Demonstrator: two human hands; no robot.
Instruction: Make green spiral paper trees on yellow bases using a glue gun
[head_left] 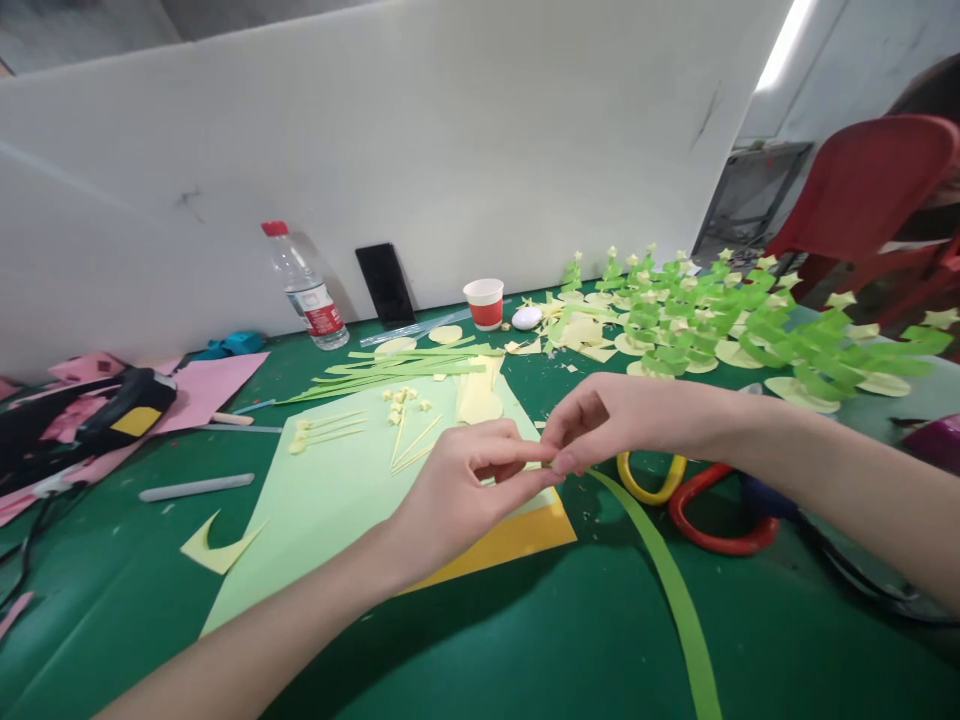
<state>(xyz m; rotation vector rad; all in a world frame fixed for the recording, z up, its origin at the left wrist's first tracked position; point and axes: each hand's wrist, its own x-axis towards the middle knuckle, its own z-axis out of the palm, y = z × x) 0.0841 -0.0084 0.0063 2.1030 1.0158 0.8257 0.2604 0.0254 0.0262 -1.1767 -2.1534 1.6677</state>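
Note:
Between my two hands is the end of a long green paper strip (pixel 667 570), whose free part curves down to the table's front edge. My left hand (pixel 480 480) pinches at that end with thumb and fingers. Meeting it tip to tip, my right hand (pixel 592 425) is closed on the strip too; the fingers hide the end itself. Beneath them lies a pale green sheet (pixel 300 520) over an orange sheet (pixel 525 535). Small yellow paper stars (pixel 397 402) and thin yellow paper strips (pixel 412 445) rest on the pale sheet.
Right of my hands lie scissors with red handles (pixel 724 545) and a yellow-handled pair (pixel 652 490). Many green paper plants (pixel 690 310) stand at the back right. A bottle (pixel 315 310), phone (pixel 386 285) and paper cup (pixel 486 305) line the white panel (pixel 450 130).

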